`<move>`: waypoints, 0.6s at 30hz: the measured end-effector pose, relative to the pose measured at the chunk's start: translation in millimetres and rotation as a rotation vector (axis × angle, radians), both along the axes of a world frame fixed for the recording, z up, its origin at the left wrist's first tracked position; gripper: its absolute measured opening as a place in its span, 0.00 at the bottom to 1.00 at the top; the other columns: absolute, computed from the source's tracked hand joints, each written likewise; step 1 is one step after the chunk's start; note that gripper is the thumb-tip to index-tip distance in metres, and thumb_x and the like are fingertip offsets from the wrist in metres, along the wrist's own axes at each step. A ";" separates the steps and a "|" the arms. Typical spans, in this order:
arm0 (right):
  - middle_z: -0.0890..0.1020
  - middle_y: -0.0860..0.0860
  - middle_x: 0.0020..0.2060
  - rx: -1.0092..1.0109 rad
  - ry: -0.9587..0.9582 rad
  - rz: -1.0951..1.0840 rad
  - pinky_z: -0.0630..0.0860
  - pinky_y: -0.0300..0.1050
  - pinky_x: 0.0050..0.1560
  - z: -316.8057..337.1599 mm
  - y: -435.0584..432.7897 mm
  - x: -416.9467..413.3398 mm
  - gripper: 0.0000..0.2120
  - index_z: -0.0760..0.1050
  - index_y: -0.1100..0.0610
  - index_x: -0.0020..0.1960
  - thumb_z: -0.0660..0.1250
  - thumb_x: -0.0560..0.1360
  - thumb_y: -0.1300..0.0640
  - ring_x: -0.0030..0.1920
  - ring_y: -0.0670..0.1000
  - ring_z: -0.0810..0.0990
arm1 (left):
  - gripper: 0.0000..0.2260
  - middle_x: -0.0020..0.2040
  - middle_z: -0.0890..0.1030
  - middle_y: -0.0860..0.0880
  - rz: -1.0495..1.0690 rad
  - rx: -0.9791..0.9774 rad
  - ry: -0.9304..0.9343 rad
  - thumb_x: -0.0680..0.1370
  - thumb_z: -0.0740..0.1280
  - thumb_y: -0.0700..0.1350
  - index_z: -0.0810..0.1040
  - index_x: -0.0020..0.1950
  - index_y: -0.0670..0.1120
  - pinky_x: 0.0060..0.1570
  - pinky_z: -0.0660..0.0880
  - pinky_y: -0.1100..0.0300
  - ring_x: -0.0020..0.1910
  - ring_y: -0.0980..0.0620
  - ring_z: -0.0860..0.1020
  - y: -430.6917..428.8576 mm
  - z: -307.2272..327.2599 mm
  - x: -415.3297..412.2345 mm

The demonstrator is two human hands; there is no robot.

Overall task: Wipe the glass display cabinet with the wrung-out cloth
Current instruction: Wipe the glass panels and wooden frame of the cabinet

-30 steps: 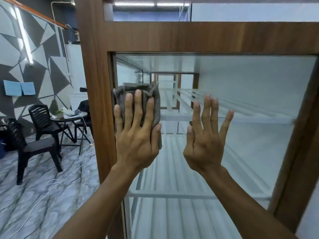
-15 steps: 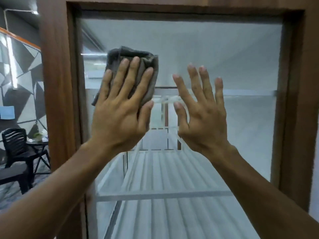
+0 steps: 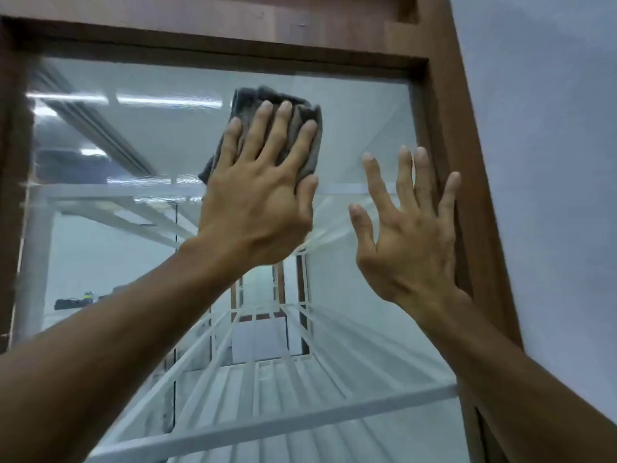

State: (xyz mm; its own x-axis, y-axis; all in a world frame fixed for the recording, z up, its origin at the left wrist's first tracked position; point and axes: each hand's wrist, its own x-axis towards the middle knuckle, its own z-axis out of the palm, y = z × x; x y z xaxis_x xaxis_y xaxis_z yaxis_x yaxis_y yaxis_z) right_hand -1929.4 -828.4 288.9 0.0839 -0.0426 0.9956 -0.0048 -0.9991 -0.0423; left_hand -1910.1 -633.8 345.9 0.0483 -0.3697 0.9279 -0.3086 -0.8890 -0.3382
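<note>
My left hand [image 3: 257, 202] pressed the folded grey cloth [image 3: 247, 96] flat against the upper part of the cabinet's glass pane [image 3: 133, 135], fingers straight and spread. My right hand [image 3: 410, 245], fingers extended, held nothing beside the right wooden frame [image 3: 444, 95].

Pale wall [image 3: 551, 145] right; strip lights [image 3: 167, 101] upper left; dark item [image 3: 71, 303] lower left.

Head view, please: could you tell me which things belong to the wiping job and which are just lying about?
Job: folded grey cloth, pressed flat by the left hand; clear glass panel; brown wooden cabinet frame; open right hand near it.
Lying about: white wire shelves behind the glass; small dark object, lower left, too blurred to name.
</note>
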 end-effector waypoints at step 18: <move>0.42 0.55 0.83 0.039 0.009 -0.086 0.36 0.59 0.82 -97.7 -31.5 -9.7 0.35 0.44 0.56 0.84 0.34 0.80 0.44 0.82 0.54 0.35 | 0.27 0.85 0.40 0.49 -0.026 0.372 0.041 0.87 0.46 0.57 0.43 0.85 0.53 0.82 0.36 0.46 0.83 0.49 0.36 -91.1 -33.1 -17.6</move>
